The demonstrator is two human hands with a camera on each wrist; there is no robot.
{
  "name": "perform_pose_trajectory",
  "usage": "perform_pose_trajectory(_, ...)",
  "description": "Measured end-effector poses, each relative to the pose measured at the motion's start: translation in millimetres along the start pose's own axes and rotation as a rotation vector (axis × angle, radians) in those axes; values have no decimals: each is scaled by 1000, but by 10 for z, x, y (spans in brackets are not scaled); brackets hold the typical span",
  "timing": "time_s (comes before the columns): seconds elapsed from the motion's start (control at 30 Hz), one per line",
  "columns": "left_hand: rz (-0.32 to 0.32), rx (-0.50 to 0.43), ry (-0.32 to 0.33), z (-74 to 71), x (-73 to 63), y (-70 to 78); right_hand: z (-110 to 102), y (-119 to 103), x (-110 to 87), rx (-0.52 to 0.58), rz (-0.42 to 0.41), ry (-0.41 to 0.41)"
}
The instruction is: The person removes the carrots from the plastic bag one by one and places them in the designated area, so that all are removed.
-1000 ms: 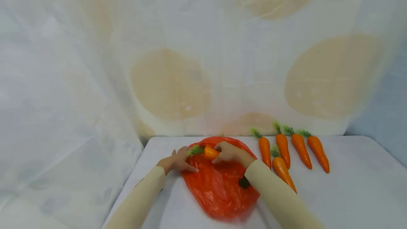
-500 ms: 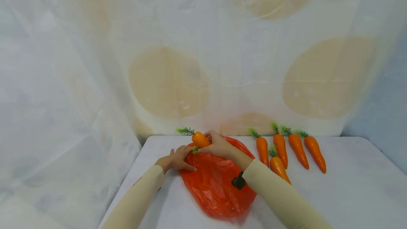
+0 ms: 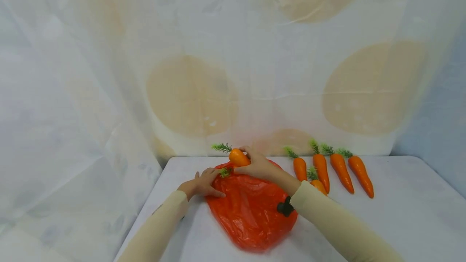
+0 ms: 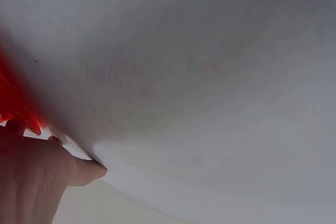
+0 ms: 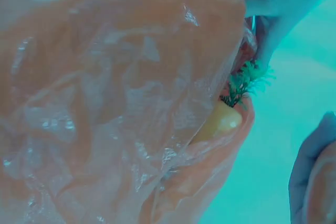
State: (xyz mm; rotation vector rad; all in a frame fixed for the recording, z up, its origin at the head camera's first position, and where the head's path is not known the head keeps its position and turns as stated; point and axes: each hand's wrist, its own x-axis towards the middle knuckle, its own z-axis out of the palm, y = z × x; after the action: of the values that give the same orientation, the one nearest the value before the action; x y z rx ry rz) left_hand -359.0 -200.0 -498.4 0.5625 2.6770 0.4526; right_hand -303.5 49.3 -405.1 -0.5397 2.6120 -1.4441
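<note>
A red plastic bag (image 3: 251,213) lies on the white table with its mouth facing away. My right hand (image 3: 262,168) grips an orange carrot (image 3: 238,157) with green leafy top, raised over the bag's far edge. In the right wrist view the right hand (image 5: 302,182) and part of that carrot (image 5: 324,190) appear at lower right. A second carrot (image 5: 220,121) sits inside the bag mouth, its greens sticking out. My left hand (image 3: 204,183) holds the bag's left edge near the mouth, thumb on the plastic; its fingers (image 4: 16,127) meet the red plastic in the left wrist view.
Several carrots lie right of the bag, including a rightmost one (image 3: 361,176) and a nearer one (image 3: 318,186) partly behind the right forearm. A patterned cloth (image 3: 276,72) hangs behind the table (image 3: 407,213).
The right hand has risen from the bag mouth with its carrot, then shifted slightly right. Another carrot's greens now show below the held carrot. The left hand has stayed nearly still.
</note>
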Motion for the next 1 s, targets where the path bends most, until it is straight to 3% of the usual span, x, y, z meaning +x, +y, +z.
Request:
perform_pose_trajectory(0.27,-11,-7,-5,-25,-36,37,-41,-60,-127,28,-56,37)
perform_pose_trajectory(0.5,-11,-5,-4,-24,-12,28,-134,-60,-239,-45,-1,86)
perform_pose_trajectory(0.7,-7,-9,4,-58,-15,16,-268,-30,-289,-84,-25,103)
perform_pose_trajectory(1.0,4,2,5,-22,-14,32,-485,37,-434,-43,50,106)
